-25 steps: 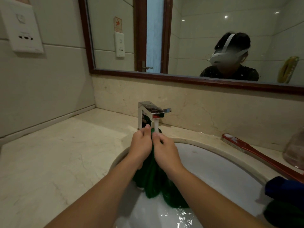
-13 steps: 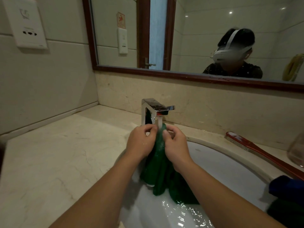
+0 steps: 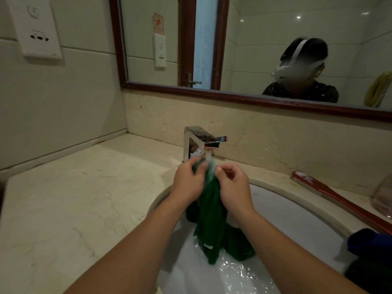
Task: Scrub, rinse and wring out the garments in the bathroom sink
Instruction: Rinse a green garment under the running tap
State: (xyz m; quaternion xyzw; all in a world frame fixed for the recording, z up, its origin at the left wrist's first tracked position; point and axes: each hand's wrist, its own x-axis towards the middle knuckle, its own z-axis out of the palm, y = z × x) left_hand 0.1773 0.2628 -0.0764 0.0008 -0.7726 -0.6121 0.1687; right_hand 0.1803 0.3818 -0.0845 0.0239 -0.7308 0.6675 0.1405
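A wet green garment (image 3: pixel 212 217) hangs from both my hands into the white sink (image 3: pixel 301 217). My left hand (image 3: pixel 187 183) and my right hand (image 3: pixel 233 187) each pinch its top edge, side by side, right under the chrome faucet (image 3: pixel 201 143). Water runs from the spout onto the cloth between my fingers. The garment's lower end trails into shallow water at the bottom of the basin.
A red scrub brush (image 3: pixel 331 194) lies on the counter right of the sink. A blue cloth (image 3: pixel 373 242) and a dark green one (image 3: pixel 369 276) sit at the sink's right rim. A glass (image 3: pixel 381 198) stands at the far right. Marble counter (image 3: pixel 74 204) spreads left.
My hands have drawn slightly apart under the spout, spreading the garment's top edge in the stream. The camera has moved closer and a little left.
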